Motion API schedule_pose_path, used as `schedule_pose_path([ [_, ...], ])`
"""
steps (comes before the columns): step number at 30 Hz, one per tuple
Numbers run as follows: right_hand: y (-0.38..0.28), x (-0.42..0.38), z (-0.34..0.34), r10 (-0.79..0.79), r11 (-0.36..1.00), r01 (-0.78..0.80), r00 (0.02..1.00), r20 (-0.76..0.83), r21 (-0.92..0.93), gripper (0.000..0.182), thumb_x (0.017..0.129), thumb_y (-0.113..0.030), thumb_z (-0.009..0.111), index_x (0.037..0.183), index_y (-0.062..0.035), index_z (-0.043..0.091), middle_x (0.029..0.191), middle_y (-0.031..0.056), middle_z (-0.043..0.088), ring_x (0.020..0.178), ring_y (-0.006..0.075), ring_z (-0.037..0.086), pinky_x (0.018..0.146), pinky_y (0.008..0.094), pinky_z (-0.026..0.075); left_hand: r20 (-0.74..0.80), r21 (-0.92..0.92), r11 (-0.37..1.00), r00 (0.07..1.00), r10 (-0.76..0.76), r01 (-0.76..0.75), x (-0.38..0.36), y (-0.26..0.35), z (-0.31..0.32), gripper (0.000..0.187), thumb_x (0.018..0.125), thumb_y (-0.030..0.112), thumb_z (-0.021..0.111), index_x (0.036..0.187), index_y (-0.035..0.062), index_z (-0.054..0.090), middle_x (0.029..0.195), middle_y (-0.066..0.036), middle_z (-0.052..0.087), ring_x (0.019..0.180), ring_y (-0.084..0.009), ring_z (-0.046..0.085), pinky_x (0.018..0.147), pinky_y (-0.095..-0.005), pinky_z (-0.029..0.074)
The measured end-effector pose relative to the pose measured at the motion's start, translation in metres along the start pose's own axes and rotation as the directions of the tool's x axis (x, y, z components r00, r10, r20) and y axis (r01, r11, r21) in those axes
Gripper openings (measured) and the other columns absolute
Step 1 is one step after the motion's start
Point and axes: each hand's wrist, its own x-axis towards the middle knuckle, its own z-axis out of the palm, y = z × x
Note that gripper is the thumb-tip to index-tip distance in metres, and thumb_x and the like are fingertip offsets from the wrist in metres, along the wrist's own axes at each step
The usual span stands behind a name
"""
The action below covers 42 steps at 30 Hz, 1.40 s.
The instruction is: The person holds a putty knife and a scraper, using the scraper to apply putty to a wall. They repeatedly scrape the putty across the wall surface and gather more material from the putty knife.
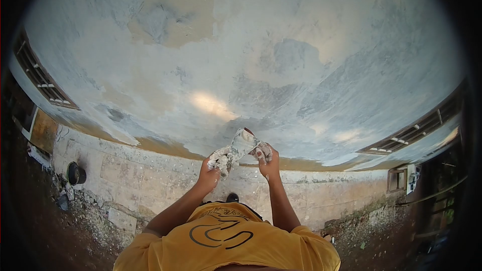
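Observation:
In front of my chest, close to the wall, my two hands hold a putty knife whose broad pale blade is smeared with white filler. My left hand is closed around its lower left part, the fingers thickly coated in white. At the blade's right edge, my right hand pinches it with whitened fingertips. A dark red edge shows at the blade's top, beside a lump of filler. Beyond the hands rises the wall, patchy with white and grey filler and bare tan areas.
A black bucket stands at the left on the concrete ledge along the wall's foot. Barred windows flank the wall on both sides. Rubble and gravel cover the ground at left and right.

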Motion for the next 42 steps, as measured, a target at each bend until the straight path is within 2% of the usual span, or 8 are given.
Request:
schedule_pose_path([
  [2,0.0,-0.002,-0.002,0.125,0.981,-0.12,0.992,-0.025,0.15,0.025,0.073,0.001,0.05,0.098,0.0029,0.056,0.088,0.0143,0.062,0.085,0.0276,0.062,0.074,0.0311,0.048,0.035,0.094,0.996,0.999,0.004,-0.008,0.003,0.006,0.002,0.027,0.086,0.003,0.047,0.113,-0.0008,0.052,0.095,-0.006,0.062,0.078,-0.0119,0.058,0.067,-0.0236,0.046],
  [4,0.003,-0.007,-0.008,0.509,0.663,-0.307,0.854,-0.11,0.682,0.028,0.076,0.003,0.045,0.103,0.0037,0.053,0.096,0.0117,0.061,0.089,0.0237,0.061,0.077,0.0323,0.049,0.073,0.187,0.98,0.996,0.057,-0.07,0.007,0.008,0.002,0.033,0.083,-0.001,0.044,0.116,-0.0013,0.051,0.102,-0.008,0.06,0.088,-0.0143,0.056,0.075,-0.0247,0.044],
  [7,-0.022,-0.004,-0.02,0.579,0.286,-0.31,0.81,0.094,0.907,0.031,0.077,0.003,0.041,0.106,0.0044,0.052,0.101,0.0134,0.059,0.091,0.0237,0.06,0.081,0.0335,0.049,0.159,0.422,0.873,0.968,0.195,-0.246,0.017,-0.004,-0.007,0.04,0.076,-0.005,0.043,0.116,-0.0022,0.051,0.109,-0.014,0.057,0.1,-0.0208,0.055,0.085,-0.0286,0.042],
  [17,-0.042,-0.011,-0.043,0.607,0.1,-0.37,0.758,0.238,0.924,0.033,0.079,-0.004,0.039,0.109,0.0035,0.051,0.102,0.0137,0.059,0.09,0.0239,0.06,0.081,0.0337,0.051,0.585,0.767,0.119,0.763,0.275,-0.63,0.031,-0.029,-0.037,0.036,0.058,0.003,0.059,0.093,0.0002,0.061,0.103,-0.023,0.055,0.1,-0.0399,0.05,0.088,-0.0501,0.039],
  [24,-0.052,0.001,-0.068,0.619,0.183,-0.353,0.766,0.171,0.917,0.029,0.079,-0.007,0.041,0.105,0.0019,0.052,0.097,0.0126,0.06,0.086,0.0226,0.061,0.074,0.0325,0.052,0.562,0.804,0.067,0.792,0.24,-0.591,0.026,-0.035,-0.043,0.034,0.058,0.003,0.06,0.091,-0.0006,0.06,0.103,-0.023,0.055,0.101,-0.0395,0.05,0.089,-0.0506,0.039],
  [27,-0.06,0.01,-0.076,0.562,0.137,-0.305,0.807,0.18,0.942,0.03,0.08,-0.006,0.04,0.106,0.0031,0.051,0.098,0.0136,0.06,0.087,0.0231,0.062,0.076,0.0329,0.052,0.464,0.86,0.097,0.847,0.258,-0.501,0.015,-0.039,-0.029,0.039,0.059,0.001,0.058,0.097,-0.0026,0.058,0.104,-0.024,0.054,0.098,-0.0412,0.051,0.089,-0.0472,0.039],
  [33,-0.09,0.034,-0.076,0.449,0.311,-0.176,0.893,0.019,0.934,0.032,0.08,-0.002,0.041,0.11,0.0049,0.049,0.102,0.0136,0.059,0.093,0.0225,0.06,0.081,0.0322,0.051,-0.001,0.365,0.931,1.0,0.025,-0.023,0.007,-0.036,0.0,0.031,0.085,-0.003,0.041,0.114,-0.0021,0.052,0.097,-0.009,0.061,0.084,-0.0126,0.057,0.072,-0.0248,0.045],
  [42,-0.084,0.041,-0.053,0.37,0.45,-0.233,0.927,0.057,0.862,0.03,0.078,0.006,0.042,0.107,0.0068,0.048,0.099,0.0148,0.058,0.088,0.0235,0.061,0.075,0.033,0.054,-0.051,-0.135,0.978,0.985,-0.166,0.158,0.004,0.016,0.024,0.026,0.088,-0.001,0.044,0.112,-0.0048,0.052,0.095,-0.012,0.062,0.076,-0.0179,0.061,0.063,-0.0267,0.05],
])
